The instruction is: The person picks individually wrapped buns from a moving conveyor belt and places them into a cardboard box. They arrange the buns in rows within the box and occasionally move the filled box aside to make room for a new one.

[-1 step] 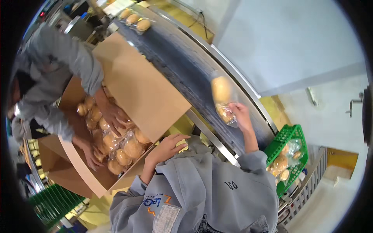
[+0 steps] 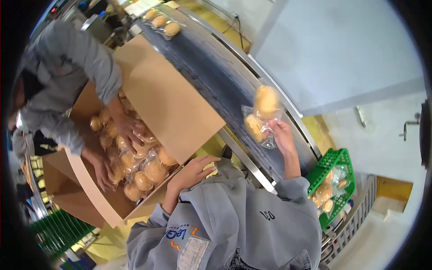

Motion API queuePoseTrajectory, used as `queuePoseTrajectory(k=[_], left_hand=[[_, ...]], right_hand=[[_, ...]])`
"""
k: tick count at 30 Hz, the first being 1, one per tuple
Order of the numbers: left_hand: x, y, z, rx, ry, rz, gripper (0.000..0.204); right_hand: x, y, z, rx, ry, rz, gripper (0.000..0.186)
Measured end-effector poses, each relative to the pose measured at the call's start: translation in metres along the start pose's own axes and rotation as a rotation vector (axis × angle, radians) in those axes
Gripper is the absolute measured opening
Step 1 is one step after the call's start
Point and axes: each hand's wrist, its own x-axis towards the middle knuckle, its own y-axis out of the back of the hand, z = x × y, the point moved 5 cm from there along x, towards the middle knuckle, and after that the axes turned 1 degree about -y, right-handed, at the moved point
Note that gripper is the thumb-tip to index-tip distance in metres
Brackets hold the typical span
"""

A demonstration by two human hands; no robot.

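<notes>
My right hand [image 2: 283,136] is closed on a clear plastic bag of buns [image 2: 265,104], held over the dark conveyor belt [image 2: 216,74]. One round bun sits high in the bag and another hangs lower left; the upper one is a little blurred. Near the cardboard box [image 2: 166,99], my left hand [image 2: 193,173] rests against my grey jacket with its fingers stretched out, holding nothing. Inside the box lie several bagged buns [image 2: 154,171]. A co-worker's two hands [image 2: 130,131] press down on those bags from the left.
Another bag of buns [image 2: 171,29] lies at the far end of the belt. A green basket [image 2: 325,168] with bagged buns stands to my right, and a green crate [image 2: 63,234] at lower left. The belt's metal rail [image 2: 245,157] runs between me and the belt.
The bag in my right hand has tilted and spread, its lower bun swinging left. The co-worker's hands have shifted slightly among the bags. My left hand stays put.
</notes>
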Motion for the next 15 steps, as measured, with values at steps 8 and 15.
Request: queuePoseTrajectory(k=[8,15], left_hand=[[-0.116,0.058,-0.046,-0.081,-0.066,0.291,0.031],[-0.259,0.086,-0.111,-0.067,0.176,0.662,0.038]], right_hand=[[-0.008,-0.163,-0.049,0.673,-0.031,-0.602,0.03],[-0.006,-0.344,-0.001,0.605,-0.115,-0.905,0.034]])
